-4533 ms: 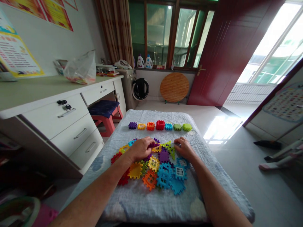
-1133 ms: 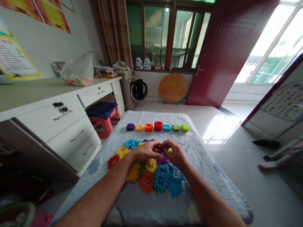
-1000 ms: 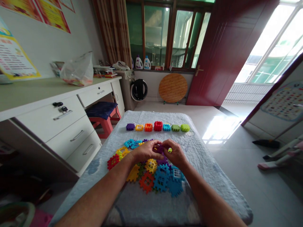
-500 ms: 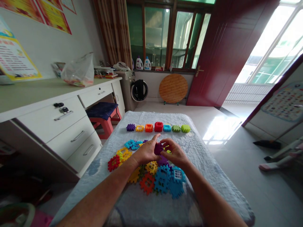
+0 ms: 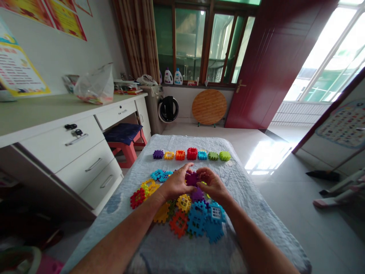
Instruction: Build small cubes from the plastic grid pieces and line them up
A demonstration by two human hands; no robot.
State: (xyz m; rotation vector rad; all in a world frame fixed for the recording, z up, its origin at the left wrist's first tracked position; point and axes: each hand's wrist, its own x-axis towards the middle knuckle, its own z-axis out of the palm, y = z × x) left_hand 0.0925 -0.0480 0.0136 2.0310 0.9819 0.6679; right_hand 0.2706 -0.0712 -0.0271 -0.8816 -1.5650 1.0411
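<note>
Between my two hands is a dark purple building block (image 5: 192, 179) with toothed edges, held above a pile of loose pieces. My left hand (image 5: 179, 182) grips it from the left, thumb up. From the right, my right hand (image 5: 212, 184) pinches it with bent fingers. Below lie another purple piece (image 5: 197, 194), a yellow window piece (image 5: 184, 203), an orange piece (image 5: 179, 224) and blue pieces (image 5: 197, 218). Red (image 5: 138, 198) and light blue pieces (image 5: 157, 174) lie left of my hands. Part of the pile is hidden by my hands.
Beyond my hands, a row of assembled blocks crosses the cloth-covered table (image 5: 251, 213), with a purple block (image 5: 158, 154), a red block (image 5: 192, 153) and a lime block (image 5: 225, 156) among them. A stool (image 5: 125, 139) and a white desk (image 5: 71, 152) stand left.
The purple block has turned slightly between my hands, showing more of its toothed face. Both hands stay in nearly the same place; the row and pile look unchanged.
</note>
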